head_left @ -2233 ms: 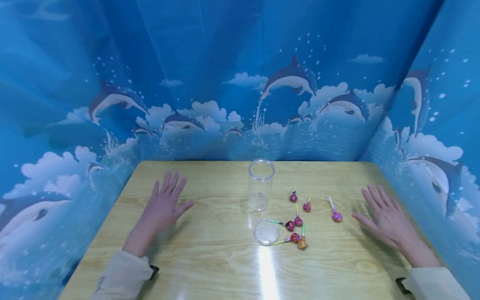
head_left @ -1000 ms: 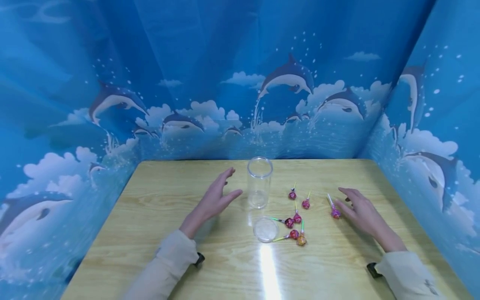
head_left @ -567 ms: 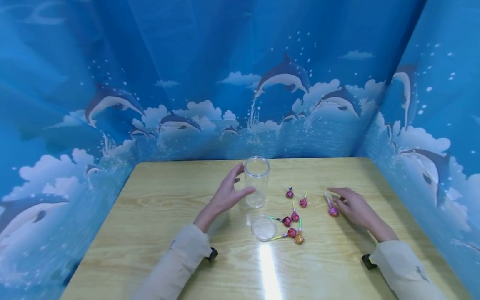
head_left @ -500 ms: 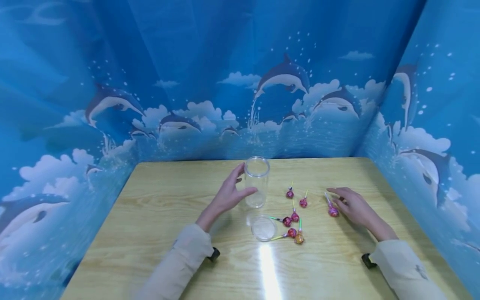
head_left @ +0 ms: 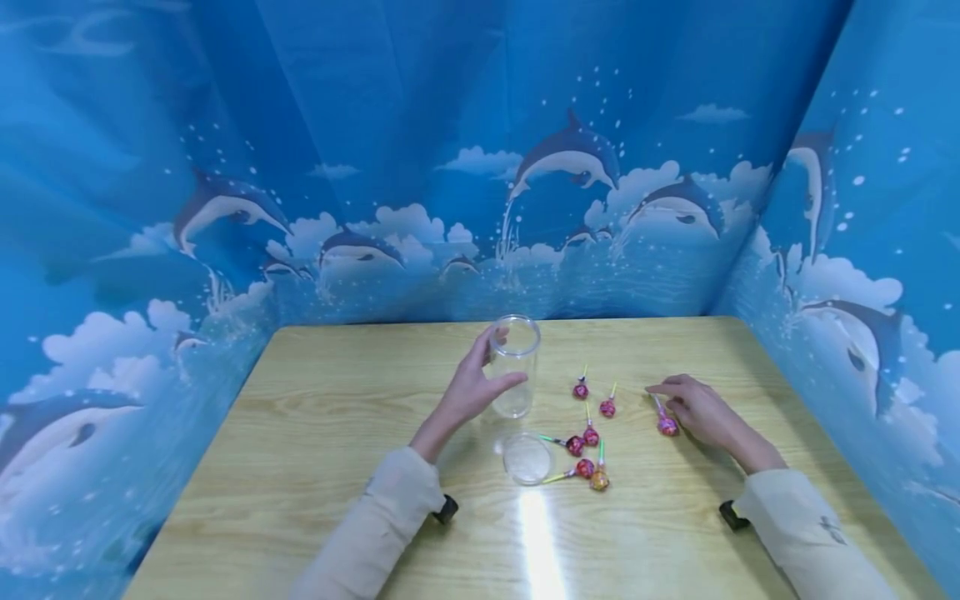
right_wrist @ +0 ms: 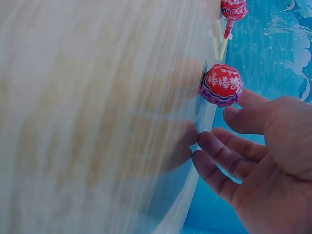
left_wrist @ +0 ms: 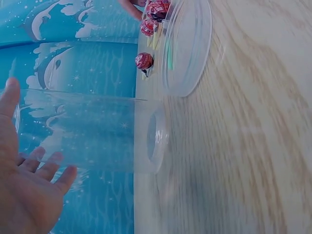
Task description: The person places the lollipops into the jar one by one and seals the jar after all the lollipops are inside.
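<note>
A clear plastic jar (head_left: 513,375) stands upright and uncapped towards the back of the table. My left hand (head_left: 474,390) is spread around its left side, thumb in front and fingertips behind the rim. In the left wrist view the left hand (left_wrist: 31,187) has loosely bent fingers, not closed round the jar (left_wrist: 92,129). My right hand (head_left: 705,410) is over a purple-and-red lollipop (head_left: 667,426) lying on the table. The right wrist view has the right hand (right_wrist: 265,151) with thumb and index finger beside the lollipop (right_wrist: 222,85); its stick is hidden there.
Several lollipops lie in the middle, among them a red one (head_left: 581,389), another red one (head_left: 607,407) and an orange one (head_left: 599,479). A round clear lid (head_left: 527,458) lies in front of the jar. A dolphin-print curtain (head_left: 420,167) encloses the wooden table (head_left: 315,433).
My left hand has moved right and forward from the table's left side to the jar. My right hand has moved left to the purple-and-red lollipop, its fingers bending. Jar and lollipops stay put.
</note>
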A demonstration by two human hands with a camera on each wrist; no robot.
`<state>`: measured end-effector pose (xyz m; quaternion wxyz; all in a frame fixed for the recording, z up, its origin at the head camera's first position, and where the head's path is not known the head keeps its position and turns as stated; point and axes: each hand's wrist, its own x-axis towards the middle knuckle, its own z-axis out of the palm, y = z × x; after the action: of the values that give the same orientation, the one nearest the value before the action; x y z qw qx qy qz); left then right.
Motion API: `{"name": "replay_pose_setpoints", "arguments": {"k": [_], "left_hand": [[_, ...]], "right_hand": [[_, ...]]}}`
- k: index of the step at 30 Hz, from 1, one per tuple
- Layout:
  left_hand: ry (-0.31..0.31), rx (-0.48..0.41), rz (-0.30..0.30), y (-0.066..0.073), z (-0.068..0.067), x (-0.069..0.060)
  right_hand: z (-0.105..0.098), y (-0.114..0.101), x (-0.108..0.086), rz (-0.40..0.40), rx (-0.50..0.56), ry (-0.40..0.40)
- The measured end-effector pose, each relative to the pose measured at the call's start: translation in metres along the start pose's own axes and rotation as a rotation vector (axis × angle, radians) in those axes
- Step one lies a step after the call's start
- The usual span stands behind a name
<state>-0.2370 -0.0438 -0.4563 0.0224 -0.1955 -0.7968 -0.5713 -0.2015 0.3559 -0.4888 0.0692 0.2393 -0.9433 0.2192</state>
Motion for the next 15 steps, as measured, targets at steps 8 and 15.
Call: {"name": "replay_pose_setpoints", "arguments": {"k": [8,15], "left_hand": [[0.009,-0.041,0.044,-0.005,0.003,0.001],[0.004,-0.037,0.038,-0.005,0.002,0.002]], "right_hand": [[-0.001,0.003,-0.004,0.055,-0.029,-0.031],[-0.003,0.011,-0.015,0.061,-0.037,0.011]]}}
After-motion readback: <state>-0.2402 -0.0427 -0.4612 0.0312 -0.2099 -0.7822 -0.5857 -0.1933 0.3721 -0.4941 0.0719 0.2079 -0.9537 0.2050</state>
